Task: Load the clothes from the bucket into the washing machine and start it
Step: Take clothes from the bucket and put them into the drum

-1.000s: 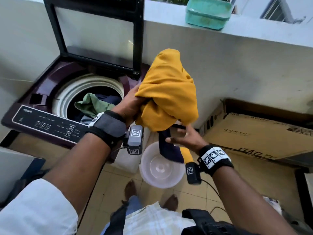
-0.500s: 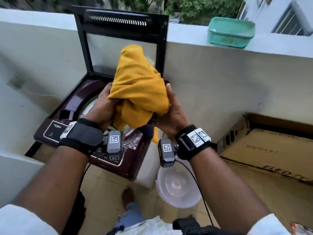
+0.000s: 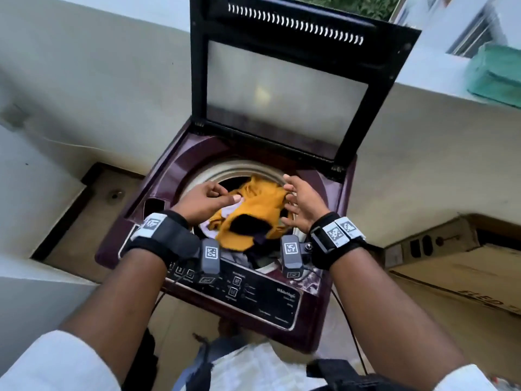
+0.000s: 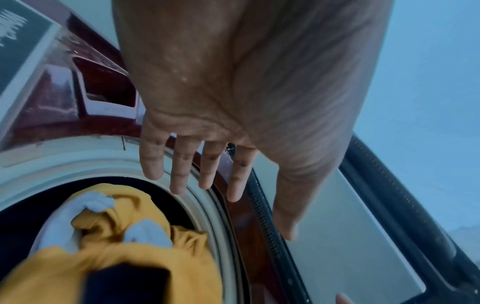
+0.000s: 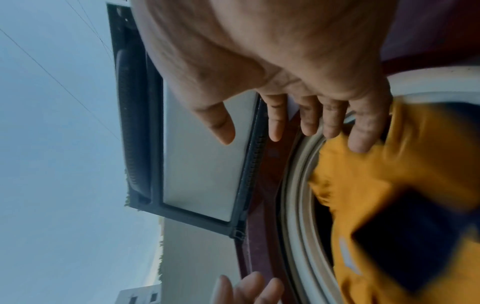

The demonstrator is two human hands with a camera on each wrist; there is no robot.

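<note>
Clothes (image 3: 251,213), a mustard-yellow garment with a dark patch and some pale fabric under it, lay piled in the mouth of the drum of the washing machine (image 3: 174,176), seen from the head view. Both hands hovered over the pile: the left hand (image 3: 207,200) had loosely bent fingers holding nothing, and the right hand (image 3: 303,204) was spread with straight fingers at the pile's edge. I judged this load as good as in. What remained was to check the bucket, which was out of sight, shut the lid (image 3: 284,100), which stood upright, and press start on the control panel (image 3: 253,294) at the front. The machine stood on a tiled floor (image 3: 93,204) against a pale parapet wall (image 3: 93,66), with a cardboard box (image 3: 456,266) to the right and a green tub (image 3: 496,74) on the ledge.

From the left wrist, the left hand (image 4: 233,102) showed 4 straight fingers over the white drum rim (image 4: 78,166), apart from the yellow garment (image 4: 135,257) below.

From the right wrist, the right hand (image 5: 298,72) was open too, its little finger touching the yellow cloth (image 5: 376,185). Pale sky and the raised lid (image 5: 202,154) filled the rest.
</note>
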